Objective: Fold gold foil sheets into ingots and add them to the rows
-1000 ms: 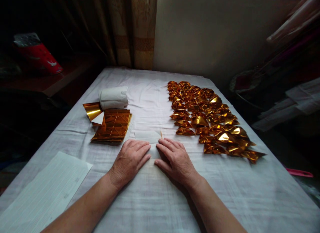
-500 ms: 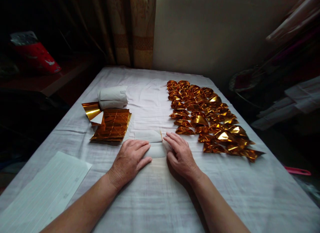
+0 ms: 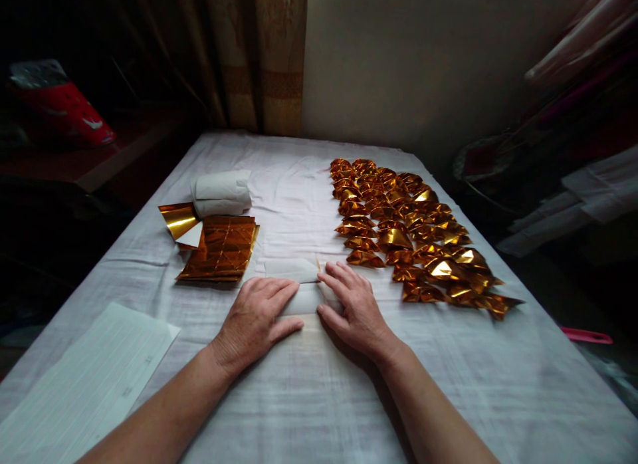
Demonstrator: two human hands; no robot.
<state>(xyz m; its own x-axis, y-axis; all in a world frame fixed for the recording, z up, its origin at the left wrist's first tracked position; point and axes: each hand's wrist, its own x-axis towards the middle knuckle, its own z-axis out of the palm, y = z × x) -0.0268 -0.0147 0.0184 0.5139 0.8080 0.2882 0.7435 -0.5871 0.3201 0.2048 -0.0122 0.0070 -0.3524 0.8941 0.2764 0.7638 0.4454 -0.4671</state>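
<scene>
A sheet of paper [image 3: 302,300], white side up with its near part folded over, lies flat on the cloth between my hands. My left hand [image 3: 256,314] rests on its left end, fingers stretched out and the thumb apart. On its right end lies my right hand [image 3: 351,304], fingers spread and pressing down, with the thumb at the near edge. A thin gold edge shows by the right fingertips. Left of the sheet is a stack of gold foil sheets [image 3: 219,248]. To the right stand rows of folded gold foil pieces [image 3: 393,238].
A white roll [image 3: 222,193] lies behind the stack, beside a curled gold sheet [image 3: 179,221]. A lined paper sheet [image 3: 94,384] is at the near left of the cloth-covered table [image 3: 309,397]. A red container [image 3: 64,112] stands on a side shelf. Behind hangs a curtain [image 3: 279,65].
My right hand has slid slightly left along the paper, its thumb now further in over the folded part. My left hand has stayed nearly in place. The whole view has shifted a little.
</scene>
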